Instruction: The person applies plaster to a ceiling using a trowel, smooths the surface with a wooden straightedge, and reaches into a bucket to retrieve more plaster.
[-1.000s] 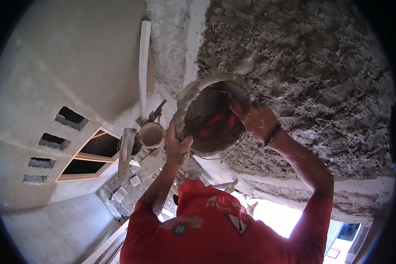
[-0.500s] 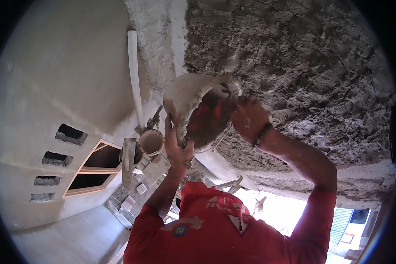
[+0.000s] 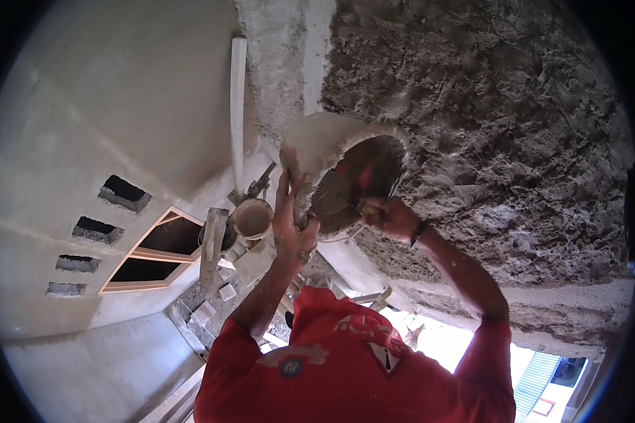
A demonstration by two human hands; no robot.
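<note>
A mortar-caked bucket (image 3: 314, 137) is tilted in front of me, its mouth turned toward the right. My left hand (image 3: 295, 229) grips its near left side, thumb at the rim and fingers along the outer wall. Wet grey mortar (image 3: 363, 166) lines the inside, with a reddish patch in it. My right hand (image 3: 391, 218), a dark bracelet at the wrist, is closed at the bucket's lower right rim around the handle of what looks like a trowel. Its flat blade (image 3: 333, 192) lies inside the bucket, coated in mortar.
Rough, wet plaster (image 3: 487, 141) covers the surface on the right. A smooth wall (image 3: 127, 99) with several slots and a wooden window frame (image 3: 155, 257) is at left. A second bucket (image 3: 252, 218) stands below, beside timber (image 3: 212, 247). A pale batten (image 3: 238, 113) rises past it.
My right hand has moved from the bucket's upper right rim down to its lower right, bringing the trowel into the bucket. My left hand keeps its grip; the whole view has shifted slightly.
</note>
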